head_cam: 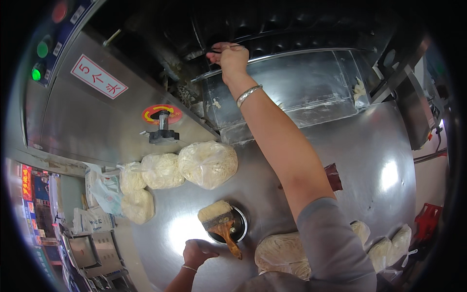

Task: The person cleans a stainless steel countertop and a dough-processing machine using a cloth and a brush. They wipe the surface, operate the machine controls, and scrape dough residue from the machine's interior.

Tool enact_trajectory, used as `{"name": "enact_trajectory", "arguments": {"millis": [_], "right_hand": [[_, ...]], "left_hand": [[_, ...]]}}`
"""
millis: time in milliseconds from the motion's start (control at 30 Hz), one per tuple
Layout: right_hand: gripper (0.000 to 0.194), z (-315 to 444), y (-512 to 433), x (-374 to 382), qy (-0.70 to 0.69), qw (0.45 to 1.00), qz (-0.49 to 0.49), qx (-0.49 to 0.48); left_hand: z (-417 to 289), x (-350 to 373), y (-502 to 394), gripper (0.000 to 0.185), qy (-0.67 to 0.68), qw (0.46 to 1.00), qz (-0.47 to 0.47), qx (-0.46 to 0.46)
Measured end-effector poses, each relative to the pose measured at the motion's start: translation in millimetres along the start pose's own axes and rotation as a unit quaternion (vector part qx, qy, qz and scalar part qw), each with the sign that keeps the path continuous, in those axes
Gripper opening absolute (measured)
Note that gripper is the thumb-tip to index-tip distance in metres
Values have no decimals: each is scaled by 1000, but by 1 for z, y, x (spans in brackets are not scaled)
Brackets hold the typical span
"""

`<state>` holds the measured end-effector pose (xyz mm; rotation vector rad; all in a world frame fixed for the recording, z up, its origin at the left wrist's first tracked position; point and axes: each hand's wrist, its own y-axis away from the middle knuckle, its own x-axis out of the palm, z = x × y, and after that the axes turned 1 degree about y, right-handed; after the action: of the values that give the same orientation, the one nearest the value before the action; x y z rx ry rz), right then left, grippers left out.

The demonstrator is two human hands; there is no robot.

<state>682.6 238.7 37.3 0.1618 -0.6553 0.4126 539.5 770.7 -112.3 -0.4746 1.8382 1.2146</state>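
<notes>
My right hand (233, 60) reaches up to the dark upper part of a steel machine, above a smooth metal chute (288, 84) dusted with flour. Its fingers are bent near a horizontal bar; whether they grip anything is unclear. A silver bangle (249, 95) circles that wrist. Low on the steel table, my left hand (197, 252) holds nothing, its thumb spread from the curled fingers. Just right of it stands a round metal bowl (243, 225) with dark contents. A wide wooden-handled brush (224, 228) with pale bristles lies across the bowl's rim.
Clear plastic bags of pale noodles (208, 164) line the machine's side. More bagged noodles (282, 252) lie near my body and at right (390, 248). A black knob (163, 135) juts from the steel panel. A dark red scrap (333, 177) lies beyond my right arm.
</notes>
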Motion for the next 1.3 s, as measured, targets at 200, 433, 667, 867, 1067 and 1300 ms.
{"name": "enact_trajectory", "arguments": {"millis": [200,433,667,867,1067,1300], "right_hand": [[19,21,28,-11,94,993,37,-65],[16,33,46,-12,280,927,99,-230],[12,66,61,3,469,820,127,-303],[10,70,81,10,404,837,150,-338],[16,53,81,17,220,935,126,-247],[15,111,67,47,498,805,260,-189]], "left_hand": [[6,5,-1,81,6,1000,-16,-2],[3,2,1,77,-12,999,-23,27],[2,0,2,79,4,1000,-15,0],[11,10,-2,95,-41,999,-26,-7],[23,23,-6,101,-30,998,-50,19],[18,17,-4,100,-52,998,-41,13]]}}
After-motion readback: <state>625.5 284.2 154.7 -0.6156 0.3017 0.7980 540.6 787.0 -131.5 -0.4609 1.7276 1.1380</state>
